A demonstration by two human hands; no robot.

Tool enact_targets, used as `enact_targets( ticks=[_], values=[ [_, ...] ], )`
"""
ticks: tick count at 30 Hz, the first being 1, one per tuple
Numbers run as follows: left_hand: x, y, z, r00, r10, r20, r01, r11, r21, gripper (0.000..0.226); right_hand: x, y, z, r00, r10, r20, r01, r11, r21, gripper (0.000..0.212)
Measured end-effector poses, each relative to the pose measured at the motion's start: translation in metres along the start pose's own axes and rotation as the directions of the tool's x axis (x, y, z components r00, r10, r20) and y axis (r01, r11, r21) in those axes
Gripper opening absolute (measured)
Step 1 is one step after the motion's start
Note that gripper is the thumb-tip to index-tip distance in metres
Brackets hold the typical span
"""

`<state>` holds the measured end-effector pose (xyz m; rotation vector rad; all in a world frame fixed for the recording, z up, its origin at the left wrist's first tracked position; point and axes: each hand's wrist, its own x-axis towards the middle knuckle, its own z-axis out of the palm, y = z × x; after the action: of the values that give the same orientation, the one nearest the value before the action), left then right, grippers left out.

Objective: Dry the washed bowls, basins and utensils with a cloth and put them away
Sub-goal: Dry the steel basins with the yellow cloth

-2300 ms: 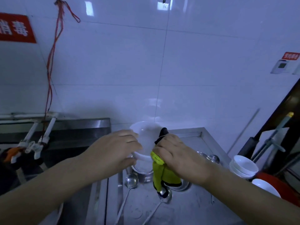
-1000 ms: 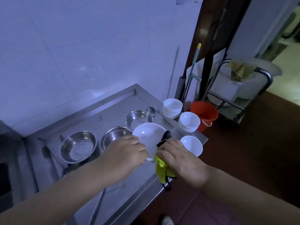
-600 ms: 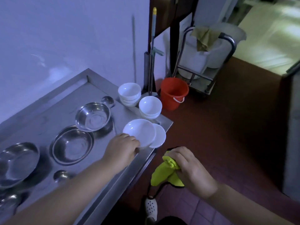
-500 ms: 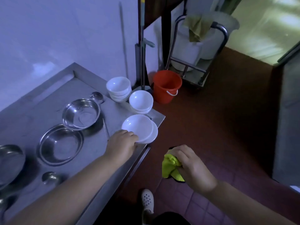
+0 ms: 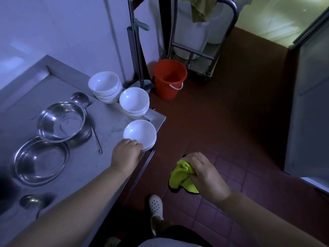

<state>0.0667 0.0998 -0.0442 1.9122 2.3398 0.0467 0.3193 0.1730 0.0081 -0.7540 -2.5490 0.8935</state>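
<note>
I look down on a steel desk (image 5: 83, 166) set against a white tiled wall (image 5: 62, 32), with a dark red tile floor (image 5: 231, 122) to its right. On the floor stand 1 red bucket (image 5: 169, 79) and a metal cart (image 5: 192, 54) carrying a white tub (image 5: 190, 32).

On the desk I count 3 stacks of white bowls: a back stack (image 5: 105, 86), a middle stack (image 5: 134, 100) and a near stack (image 5: 153, 139) of 2 at the desk's front edge. There are 2 steel basins, one further back (image 5: 60, 120) and one nearer (image 5: 40, 161), and 2 ladles, one beside the back stack (image 5: 79, 98) and one by my left forearm (image 5: 29, 201).

My left hand (image 5: 127, 152) has its fingers curled over the near rim of the top bowl (image 5: 139, 132) on the near stack. My right hand (image 5: 204, 173) hangs over the floor, well apart from the desk, clutching a bunched yellow-green cloth (image 5: 181, 175).
</note>
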Motion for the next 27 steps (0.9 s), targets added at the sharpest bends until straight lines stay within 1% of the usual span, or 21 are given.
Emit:
enact_targets(
  ticks=[6, 10, 12, 14, 16, 18, 20, 22, 23, 24, 25, 26, 27],
  values=[
    [0.0, 0.0, 0.0, 0.996, 0.075, -0.048, -0.074, 0.997, 0.024, 0.032, 0.013, -0.008, 0.008, 0.994, -0.105, 0.025, 0.106, 0.994, -0.024, 0.04],
    [-0.003, -0.004, -0.005, 0.986, 0.11, -0.123, -0.107, 0.994, 0.028, 0.032, 0.022, -0.02, 0.018, 0.987, -0.149, 0.064, 0.15, 0.989, -0.008, 0.054],
    [-0.009, -0.013, -0.007, 0.981, 0.105, -0.164, -0.104, 0.994, 0.019, 0.032, 0.03, -0.033, 0.024, 0.981, -0.18, 0.077, 0.179, 0.984, 0.017, 0.056],
    [-0.019, -0.026, -0.01, 0.977, 0.059, -0.206, -0.062, 0.998, -0.005, 0.033, 0.041, -0.052, 0.032, 0.974, -0.207, 0.092, 0.203, 0.978, 0.048, 0.05],
    [-0.033, -0.048, -0.015, 0.957, -0.007, -0.29, -0.007, 0.999, -0.048, 0.021, 0.054, -0.072, 0.041, 0.967, -0.228, 0.116, 0.22, 0.973, 0.075, 0.043],
    [-0.049, -0.078, -0.022, 0.947, -0.108, -0.304, 0.093, 0.994, -0.065, 0.025, 0.07, -0.094, 0.054, 0.958, -0.252, 0.136, 0.241, 0.966, 0.092, 0.039],
    [-0.066, -0.115, -0.026, 0.944, -0.207, -0.258, 0.205, 0.978, -0.035, 0.026, 0.088, -0.116, 0.069, 0.943, -0.296, 0.152, 0.281, 0.953, 0.109, 0.037],
    [-0.079, -0.156, -0.027, 0.926, -0.339, -0.168, 0.332, 0.941, -0.069, 0.031, 0.108, -0.138, 0.086, 0.932, -0.318, 0.176, 0.302, 0.947, 0.111, 0.035],
    [-0.083, -0.174, -0.028, 0.892, -0.436, -0.119, 0.422, 0.898, -0.124, 0.031, 0.119, -0.148, 0.096, 0.929, -0.322, 0.184, 0.307, 0.946, 0.107, 0.034],
    [-0.085, -0.193, -0.029, 0.835, -0.544, -0.084, 0.522, 0.831, -0.191, 0.027, 0.129, -0.157, 0.106, 0.927, -0.324, 0.19, 0.311, 0.945, 0.1, 0.034],
    [-0.085, -0.209, -0.029, 0.76, -0.649, -0.02, 0.62, 0.735, -0.275, 0.024, 0.138, -0.165, 0.117, 0.926, -0.324, 0.193, 0.311, 0.946, 0.092, 0.035],
    [-0.084, -0.224, -0.028, 0.686, -0.727, 0.02, 0.685, 0.636, -0.356, 0.023, 0.147, -0.172, 0.128, 0.927, -0.321, 0.195, 0.31, 0.947, 0.085, 0.036],
    [-0.081, -0.238, -0.025, 0.618, -0.784, 0.052, 0.718, 0.536, -0.445, 0.024, 0.154, -0.178, 0.138, 0.927, -0.319, 0.196, 0.308, 0.948, 0.082, 0.036]
  ],
)
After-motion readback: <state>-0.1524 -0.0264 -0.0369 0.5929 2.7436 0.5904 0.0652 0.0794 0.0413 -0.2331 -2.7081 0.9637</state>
